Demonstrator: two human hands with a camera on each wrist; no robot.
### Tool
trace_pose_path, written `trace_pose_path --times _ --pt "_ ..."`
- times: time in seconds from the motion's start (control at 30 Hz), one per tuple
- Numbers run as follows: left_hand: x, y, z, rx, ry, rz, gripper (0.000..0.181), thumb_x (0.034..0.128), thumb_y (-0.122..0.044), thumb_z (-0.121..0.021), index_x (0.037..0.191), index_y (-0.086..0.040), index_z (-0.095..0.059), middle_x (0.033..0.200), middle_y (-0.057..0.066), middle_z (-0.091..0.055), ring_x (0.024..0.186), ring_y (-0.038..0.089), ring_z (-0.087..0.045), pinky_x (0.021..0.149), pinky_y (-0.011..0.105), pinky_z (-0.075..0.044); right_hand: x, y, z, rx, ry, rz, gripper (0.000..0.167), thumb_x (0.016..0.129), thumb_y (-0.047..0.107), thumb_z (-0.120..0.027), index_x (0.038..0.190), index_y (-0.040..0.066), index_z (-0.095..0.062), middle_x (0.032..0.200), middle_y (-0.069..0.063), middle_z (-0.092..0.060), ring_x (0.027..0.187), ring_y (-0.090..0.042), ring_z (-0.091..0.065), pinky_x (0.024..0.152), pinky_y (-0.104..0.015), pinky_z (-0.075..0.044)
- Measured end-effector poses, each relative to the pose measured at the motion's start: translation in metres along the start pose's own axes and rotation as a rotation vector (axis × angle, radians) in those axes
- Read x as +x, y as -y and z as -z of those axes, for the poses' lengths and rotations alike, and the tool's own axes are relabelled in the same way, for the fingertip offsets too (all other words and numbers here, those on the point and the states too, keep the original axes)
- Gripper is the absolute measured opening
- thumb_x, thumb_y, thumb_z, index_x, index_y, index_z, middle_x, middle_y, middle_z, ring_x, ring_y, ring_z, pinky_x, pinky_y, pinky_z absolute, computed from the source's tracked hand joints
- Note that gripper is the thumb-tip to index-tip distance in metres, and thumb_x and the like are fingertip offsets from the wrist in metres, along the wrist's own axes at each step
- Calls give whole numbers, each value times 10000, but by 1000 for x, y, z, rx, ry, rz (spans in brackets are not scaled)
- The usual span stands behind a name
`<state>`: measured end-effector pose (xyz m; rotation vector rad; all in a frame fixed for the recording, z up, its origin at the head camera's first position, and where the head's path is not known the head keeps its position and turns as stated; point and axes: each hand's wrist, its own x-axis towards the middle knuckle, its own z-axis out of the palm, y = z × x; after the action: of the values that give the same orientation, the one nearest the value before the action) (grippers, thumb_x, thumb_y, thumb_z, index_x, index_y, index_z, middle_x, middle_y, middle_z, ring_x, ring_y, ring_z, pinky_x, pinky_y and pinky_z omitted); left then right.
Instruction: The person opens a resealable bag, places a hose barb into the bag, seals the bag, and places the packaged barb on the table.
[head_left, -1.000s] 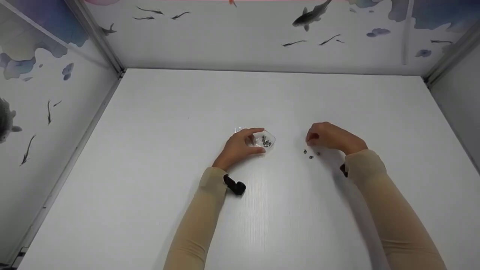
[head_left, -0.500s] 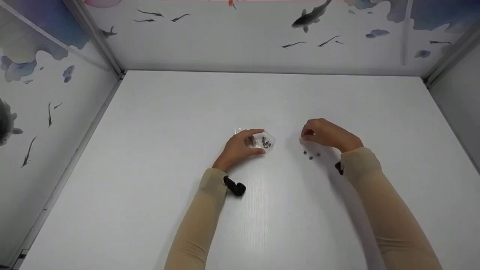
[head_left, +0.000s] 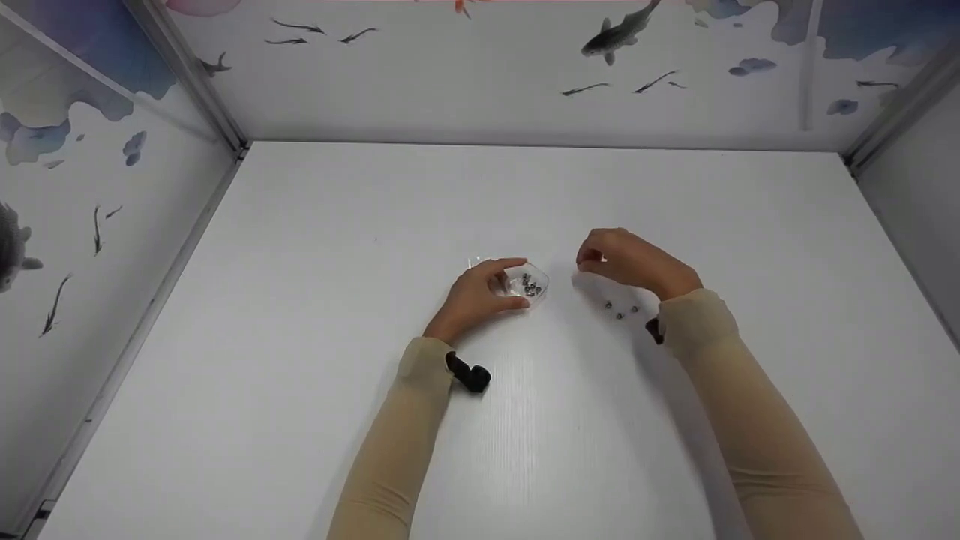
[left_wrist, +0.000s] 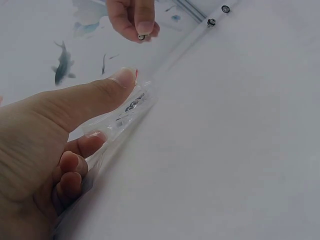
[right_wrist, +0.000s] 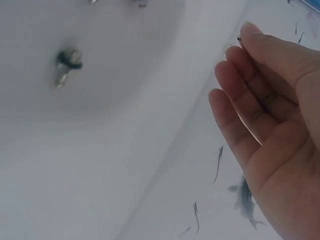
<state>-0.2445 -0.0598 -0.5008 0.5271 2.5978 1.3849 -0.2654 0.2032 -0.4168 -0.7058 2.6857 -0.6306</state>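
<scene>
In the head view, the left hand (head_left: 476, 292) curves its thumb and fingers around a shallow clear plastic dish (head_left: 517, 286) with angular sides, which sits near the middle of a white, faintly grained counter (head_left: 300, 337). A small cluster of silver-and-dark metal pieces (head_left: 532, 286) already lies inside. Three loose metal pieces (head_left: 619, 316) of like look are on the counter to the right of the dish, so the work looks well along but unfinished: one in hand and three outside. The right hand (head_left: 634, 259) is between the dish and the back edge of the loose group, its fingertips apart from the dish. Room looks ample: the patterned back wall (head_left: 450, 97) and patterned left wall (head_left: 112, 247) stand well apart from both hands, and the gap between right hand and dish is short, with the dish rim the nearest edge.

In the left wrist view, the left grip is part-open, as wide as the dish it holds by the side. Beyond it the right grip is closed at the tips, pinching one small metal piece (left_wrist: 142, 37).

In the right wrist view, thumb and forefinger nearly meet, a dark speck showing between them; the other fingers extend loosely. The loose pieces here are blurred.
</scene>
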Motion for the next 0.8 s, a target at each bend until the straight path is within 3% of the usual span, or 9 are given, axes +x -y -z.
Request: trace_pose_path --times 0.43,0.8 --pt "-1 0 1 23 -10 -16 646 752 -390 -810 1344 -322 -561 988 -21 -610 898 118 -528 841 318 -425 19 25 -13 -9 2 100 151 906 79 -654 1045 48 -703 1025 -91 -657 937 -225 -595 865 -393 -503" --pt "-1 -1 1 15 2 -20 648 756 -421 -798 1349 -339 -550 988 -30 -610 899 122 -525 830 321 -426 25 35 -22 13 23 122 159 908 102 -657 1048 43 -704 1022 -75 -660 944 -214 -607 852 -385 -505"
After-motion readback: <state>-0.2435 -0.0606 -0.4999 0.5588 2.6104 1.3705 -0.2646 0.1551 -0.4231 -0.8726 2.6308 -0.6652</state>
